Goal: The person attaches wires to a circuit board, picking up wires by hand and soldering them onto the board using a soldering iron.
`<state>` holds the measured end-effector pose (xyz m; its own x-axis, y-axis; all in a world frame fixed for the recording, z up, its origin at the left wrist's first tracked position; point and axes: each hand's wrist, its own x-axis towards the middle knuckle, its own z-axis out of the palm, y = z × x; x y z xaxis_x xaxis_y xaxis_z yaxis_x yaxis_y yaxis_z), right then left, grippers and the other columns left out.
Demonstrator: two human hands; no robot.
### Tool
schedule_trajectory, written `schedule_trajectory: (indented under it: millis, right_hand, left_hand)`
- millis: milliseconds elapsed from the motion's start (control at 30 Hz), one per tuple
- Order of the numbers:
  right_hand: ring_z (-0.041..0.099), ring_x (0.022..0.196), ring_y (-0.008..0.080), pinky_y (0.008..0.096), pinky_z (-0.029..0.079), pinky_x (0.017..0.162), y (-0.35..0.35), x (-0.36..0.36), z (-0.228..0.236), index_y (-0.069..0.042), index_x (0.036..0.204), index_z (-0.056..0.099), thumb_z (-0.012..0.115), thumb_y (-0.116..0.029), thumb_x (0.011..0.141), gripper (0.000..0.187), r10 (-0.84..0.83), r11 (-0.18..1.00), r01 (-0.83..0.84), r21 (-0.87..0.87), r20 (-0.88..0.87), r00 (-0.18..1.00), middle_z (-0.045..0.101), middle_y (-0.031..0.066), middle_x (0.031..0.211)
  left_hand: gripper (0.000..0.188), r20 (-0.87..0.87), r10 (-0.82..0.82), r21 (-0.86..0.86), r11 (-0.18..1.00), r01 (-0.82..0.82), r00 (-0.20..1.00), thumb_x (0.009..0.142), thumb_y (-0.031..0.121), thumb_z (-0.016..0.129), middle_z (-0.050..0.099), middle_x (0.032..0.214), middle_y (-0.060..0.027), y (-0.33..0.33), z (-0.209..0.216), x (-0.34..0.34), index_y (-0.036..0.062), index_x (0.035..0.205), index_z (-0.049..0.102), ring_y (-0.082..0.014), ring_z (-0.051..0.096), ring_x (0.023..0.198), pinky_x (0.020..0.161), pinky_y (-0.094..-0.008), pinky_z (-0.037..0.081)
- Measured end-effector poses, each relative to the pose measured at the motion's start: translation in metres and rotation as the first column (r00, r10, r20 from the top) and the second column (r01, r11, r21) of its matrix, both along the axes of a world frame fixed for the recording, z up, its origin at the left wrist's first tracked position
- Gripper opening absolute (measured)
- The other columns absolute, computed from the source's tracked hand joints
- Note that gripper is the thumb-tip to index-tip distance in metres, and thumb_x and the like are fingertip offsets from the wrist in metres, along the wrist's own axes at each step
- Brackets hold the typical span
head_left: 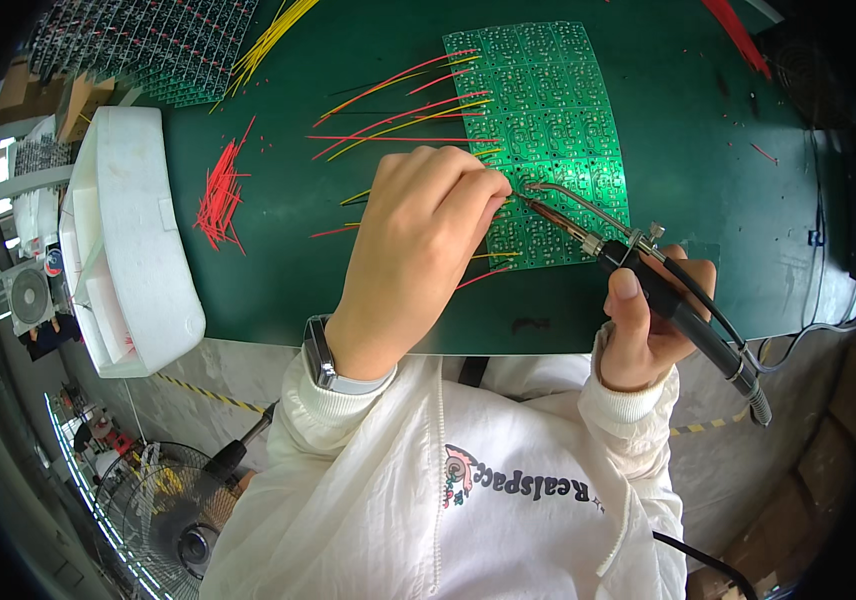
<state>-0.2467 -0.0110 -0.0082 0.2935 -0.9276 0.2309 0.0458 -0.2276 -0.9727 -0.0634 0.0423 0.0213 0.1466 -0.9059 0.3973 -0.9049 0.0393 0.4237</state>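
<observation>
A green circuit board panel (548, 100), divided into many small boards, lies on the green work mat. Red, yellow and black wires (403, 118) stick out from its left edge. My left hand (433, 215) is pinched at that edge, its fingertips closed over the board; the piece between them is hidden, though wire ends show beside the hand. My right hand (648, 320) grips a black soldering iron (683, 312) with a thin curved metal feed tube along its top. The iron's tip meets the board right beside my left fingertips.
Loose red wires (220, 198) lie in a pile left of the board. A white foam box (138, 240) stands at the table's left edge. Behind are yellow wires (273, 40), a stack of populated boards (138, 45) and red wires (738, 35). A fan (173, 510) stands below left.
</observation>
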Motion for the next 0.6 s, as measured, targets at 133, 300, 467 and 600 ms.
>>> schedule_trajectory:
  millis: [133, 300, 467, 600]
  right_hand:
    - [0.044, 0.057, 0.0109, 0.024, 0.036, 0.053, 0.0, 0.003, 0.0, 0.001, 0.081, 0.044, 0.07, -0.011, 0.074, 0.029, -0.024, 1.0, 0.024, -0.004, -0.017, 1.0, 0.052, 0.0071, 0.066]
    - [0.044, 0.057, 0.0112, 0.0244, 0.037, 0.054, 0.001, 0.002, 0.002, 0.0, 0.081, 0.043, 0.069, -0.014, 0.075, 0.03, -0.064, 0.997, 0.064, 0.032, -0.001, 0.998, 0.05, 0.0059, 0.065]
    - [0.05, 0.064, 0.0153, 0.0267, 0.046, 0.059, -0.016, -0.013, -0.002, -0.005, 0.074, 0.041, 0.06, -0.009, 0.073, 0.02, -0.429, 0.872, 0.481, -0.089, 0.334, 0.839, 0.049, 0.0084, 0.072]
    - [0.051, 0.067, 0.013, 0.0231, 0.046, 0.062, -0.044, -0.058, 0.018, -0.001, 0.083, 0.05, 0.057, -0.006, 0.078, 0.01, -0.518, 0.823, 0.567, -0.028, 0.373, 0.77, 0.054, 0.0074, 0.079]
  left_hand:
    - [0.017, 0.012, -0.004, 0.009, 1.0, 0.004, 1.0, 0.068, -0.001, 0.07, 0.059, 0.08, -0.0021, 0.0, 0.0, 0.001, 0.0055, 0.082, 0.062, -0.0208, 0.053, 0.072, 0.065, -0.0316, 0.041]
    - [0.016, 0.014, -0.004, 0.016, 1.0, 0.003, 1.0, 0.069, -0.001, 0.07, 0.058, 0.079, -0.0022, -0.002, -0.001, 0.001, 0.0056, 0.081, 0.062, -0.0205, 0.053, 0.072, 0.065, -0.0315, 0.041]
    - [0.015, 0.013, -0.006, 0.013, 1.0, 0.005, 1.0, 0.07, -0.001, 0.069, 0.058, 0.078, -0.0019, -0.006, 0.004, 0.0, 0.0054, 0.081, 0.062, -0.0201, 0.053, 0.071, 0.065, -0.0326, 0.04]
    - [0.019, 0.012, -0.018, 0.097, 0.995, 0.016, 1.0, 0.071, 0.002, 0.069, 0.059, 0.087, -0.0055, -0.008, 0.025, 0.002, 0.0048, 0.089, 0.062, -0.0221, 0.056, 0.079, 0.071, -0.0325, 0.042]
